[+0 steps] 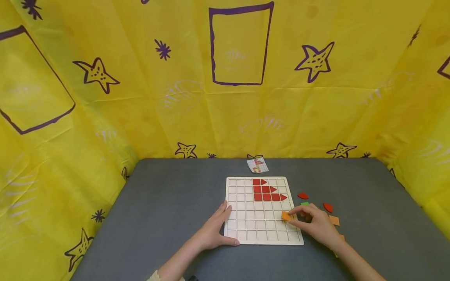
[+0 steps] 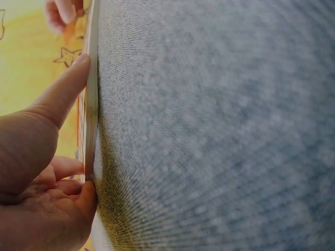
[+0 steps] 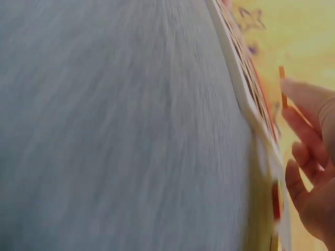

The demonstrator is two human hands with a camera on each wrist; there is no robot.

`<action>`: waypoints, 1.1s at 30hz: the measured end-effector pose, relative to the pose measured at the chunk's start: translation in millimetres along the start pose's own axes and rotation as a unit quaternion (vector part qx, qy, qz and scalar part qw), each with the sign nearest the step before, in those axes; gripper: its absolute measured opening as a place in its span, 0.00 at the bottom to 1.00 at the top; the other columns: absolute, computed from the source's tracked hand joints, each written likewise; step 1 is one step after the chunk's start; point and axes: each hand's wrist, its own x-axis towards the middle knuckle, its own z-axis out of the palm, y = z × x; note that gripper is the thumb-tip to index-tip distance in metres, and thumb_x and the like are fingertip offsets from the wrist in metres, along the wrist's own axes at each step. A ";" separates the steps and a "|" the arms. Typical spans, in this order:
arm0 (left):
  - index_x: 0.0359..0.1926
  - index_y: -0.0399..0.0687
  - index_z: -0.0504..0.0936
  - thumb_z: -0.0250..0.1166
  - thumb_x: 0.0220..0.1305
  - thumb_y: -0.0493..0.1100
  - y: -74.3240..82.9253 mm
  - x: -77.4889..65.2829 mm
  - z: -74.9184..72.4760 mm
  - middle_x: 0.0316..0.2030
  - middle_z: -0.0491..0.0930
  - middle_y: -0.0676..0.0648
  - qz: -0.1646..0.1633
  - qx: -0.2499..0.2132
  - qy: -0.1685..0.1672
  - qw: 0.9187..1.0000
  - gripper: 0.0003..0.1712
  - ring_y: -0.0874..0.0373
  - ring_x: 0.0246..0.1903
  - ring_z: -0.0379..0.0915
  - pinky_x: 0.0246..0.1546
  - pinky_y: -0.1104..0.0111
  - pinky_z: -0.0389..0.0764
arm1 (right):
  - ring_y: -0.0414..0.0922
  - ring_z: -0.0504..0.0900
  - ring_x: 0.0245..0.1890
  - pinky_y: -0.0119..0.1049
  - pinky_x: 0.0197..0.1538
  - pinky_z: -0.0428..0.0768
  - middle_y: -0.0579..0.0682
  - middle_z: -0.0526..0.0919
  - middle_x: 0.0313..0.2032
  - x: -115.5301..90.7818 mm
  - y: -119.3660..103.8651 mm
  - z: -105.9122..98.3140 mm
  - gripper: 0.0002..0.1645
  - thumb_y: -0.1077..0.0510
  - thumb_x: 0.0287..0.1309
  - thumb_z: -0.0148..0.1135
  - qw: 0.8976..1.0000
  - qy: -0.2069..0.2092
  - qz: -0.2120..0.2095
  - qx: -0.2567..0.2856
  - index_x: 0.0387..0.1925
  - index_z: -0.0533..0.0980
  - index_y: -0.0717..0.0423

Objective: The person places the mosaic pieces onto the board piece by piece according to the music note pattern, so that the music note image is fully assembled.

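Observation:
A pale wooden grid board (image 1: 246, 225) lies on the dark table, with red square and pointed pieces (image 1: 266, 189) set in its far cells. My left hand (image 1: 214, 230) rests on the board's near left corner, its fingers along the left side and its thumb on the near edge. In the left wrist view the extended thumb (image 2: 60, 97) touches the board's rim (image 2: 91, 99). My right hand (image 1: 318, 226) pinches an orange tile (image 1: 286, 216) between thumb and fingers, over the right-hand cells. In the right wrist view the tile (image 3: 283, 86) appears edge-on, raised above the board.
Loose pieces lie right of the board: two red ones (image 1: 303, 195) (image 1: 328, 207), a green one (image 1: 304, 203) and several orange ones (image 1: 334, 220), some partly behind the right hand. A small printed pattern card (image 1: 258, 165) lies beyond the board. Yellow patterned cloth (image 1: 147, 117) surrounds the table.

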 end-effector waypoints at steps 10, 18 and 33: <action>0.73 0.41 0.52 0.76 0.42 0.60 1.1 -0.4 0.5 0.75 0.42 0.41 -0.002 0.002 -0.001 1.000 0.63 0.46 0.73 0.41 0.66 0.48 0.57 | 0.36 0.70 0.35 0.30 0.34 0.70 0.31 0.81 0.31 38.1 -25.3 39.9 0.11 0.52 0.43 0.76 0.995 -0.006 -0.083 -0.059 0.32 0.83 0.37; 0.73 0.42 0.52 0.76 0.42 0.61 0.7 0.0 0.3 0.75 0.43 0.42 -0.008 -0.001 -0.003 1.000 0.63 0.47 0.73 0.40 0.66 0.47 0.57 | 0.34 0.67 0.32 0.27 0.31 0.68 0.33 0.83 0.30 51.2 -31.0 54.9 0.11 0.55 0.42 0.77 0.989 0.011 -0.127 -0.077 0.32 0.86 0.42; 0.73 0.42 0.53 0.76 0.42 0.60 0.8 -0.5 0.2 0.75 0.43 0.42 -0.006 0.004 -0.001 1.000 0.63 0.46 0.73 0.40 0.66 0.48 0.57 | 0.32 0.68 0.35 0.28 0.34 0.70 0.32 0.82 0.33 50.1 -34.0 55.5 0.07 0.55 0.46 0.74 0.992 0.010 -0.102 -0.072 0.30 0.86 0.40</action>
